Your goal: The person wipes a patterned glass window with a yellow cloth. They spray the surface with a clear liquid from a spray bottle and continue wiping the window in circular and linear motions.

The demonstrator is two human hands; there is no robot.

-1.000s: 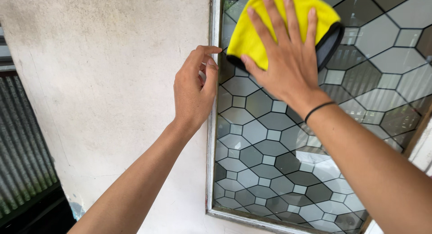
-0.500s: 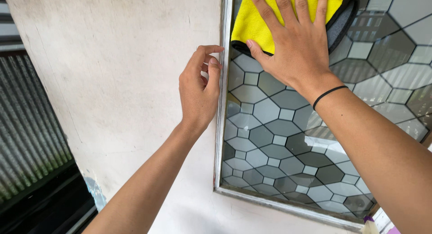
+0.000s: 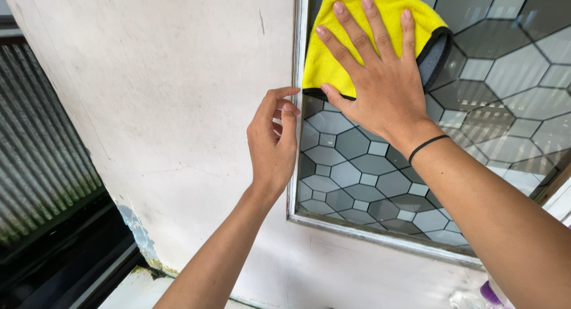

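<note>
Right hand [image 3: 380, 77], fingers spread, presses a yellow, dark-edged cloth [image 3: 333, 53] flat on patterned glass [image 3: 369, 172]; left hand [image 3: 273, 142], loosely curled and empty, touches the frame [image 3: 295, 166].

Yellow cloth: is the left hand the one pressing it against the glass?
No, the right hand lies flat on the yellow cloth, while the left hand rests at the window frame.

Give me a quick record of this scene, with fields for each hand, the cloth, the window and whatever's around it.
Left hand: left hand curled, fingertips at the window frame
Right hand: right hand spread flat on the yellow cloth
Cloth: yellow with a dark edge, pressed against the patterned glass
Window: geometric panes, pale worn frame
Wrist: black band on the right wrist
Surroundings: whitish wall; corrugated sheet at left
</note>
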